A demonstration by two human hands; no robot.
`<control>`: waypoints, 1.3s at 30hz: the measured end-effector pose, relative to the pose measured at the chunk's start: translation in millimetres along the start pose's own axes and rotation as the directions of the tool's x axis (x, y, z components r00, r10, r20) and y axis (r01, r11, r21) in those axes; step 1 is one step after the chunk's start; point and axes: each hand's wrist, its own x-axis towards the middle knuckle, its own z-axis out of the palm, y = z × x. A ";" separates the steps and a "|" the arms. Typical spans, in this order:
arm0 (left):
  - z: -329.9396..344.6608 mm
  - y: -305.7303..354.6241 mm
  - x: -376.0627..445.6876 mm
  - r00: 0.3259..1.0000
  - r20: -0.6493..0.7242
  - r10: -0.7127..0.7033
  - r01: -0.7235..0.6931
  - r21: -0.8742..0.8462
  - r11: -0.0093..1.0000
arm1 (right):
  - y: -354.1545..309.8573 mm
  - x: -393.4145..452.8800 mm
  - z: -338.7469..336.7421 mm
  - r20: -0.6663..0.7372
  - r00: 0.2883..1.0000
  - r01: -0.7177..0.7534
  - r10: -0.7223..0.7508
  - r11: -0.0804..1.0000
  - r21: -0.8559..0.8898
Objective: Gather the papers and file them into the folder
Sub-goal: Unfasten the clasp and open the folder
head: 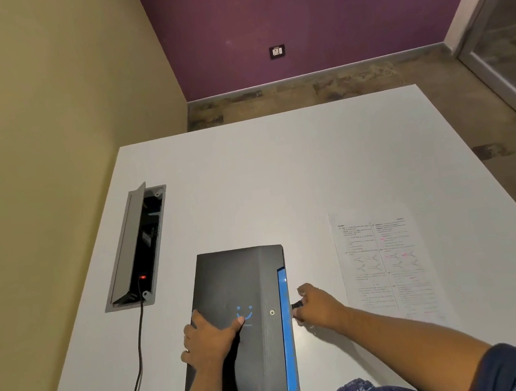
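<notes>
A dark grey folder (232, 289) with a blue inner edge along its right side lies shut on the white table (280, 174), near the front edge. My left hand (209, 338) rests flat on its cover, fingers spread. My right hand (317, 305) is at the folder's right edge and pinches a small dark tab or strap (297, 305) there. A printed paper (386, 265) with text and small diagrams lies flat on the table to the right of my right hand, apart from the folder.
An open cable box (138, 247) is sunk into the table at the left, with a red light and a black cable (138, 364) running over the front edge. Yellow wall at left, purple wall beyond, glass door at right.
</notes>
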 end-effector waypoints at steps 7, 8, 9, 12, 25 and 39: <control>-3.1 3.8 6.2 0.998 0.008 -0.061 0.062 -0.113 0.992 | -7.4 -10.4 -3.0 0.073 0.987 -0.157 0.143 0.952 0.264; -3.6 4.3 7.2 0.997 0.009 -0.074 0.075 -0.137 0.988 | -8.1 -11.3 -3.6 0.075 0.987 -0.157 0.141 0.948 0.278; -4.0 4.7 8.4 0.996 0.007 -0.088 0.088 -0.163 0.983 | -8.8 -12.9 -4.5 0.083 0.987 -0.153 0.134 0.944 0.293; -6.4 6.0 12.7 0.992 0.015 -0.125 0.125 -0.220 0.967 | -10.2 -19.3 -6.2 0.120 0.989 -0.120 0.081 0.922 0.367; -27.5 28.6 18.8 0.937 0.341 -0.080 0.311 -0.703 0.640 | -35.0 -33.5 -37.5 -0.060 0.978 0.199 -0.202 0.796 0.572; -48.4 131.3 -35.2 0.859 -0.130 0.496 -0.491 -0.487 0.722 | -63.1 -52.2 -59.1 -0.139 0.916 0.372 -0.378 0.664 0.649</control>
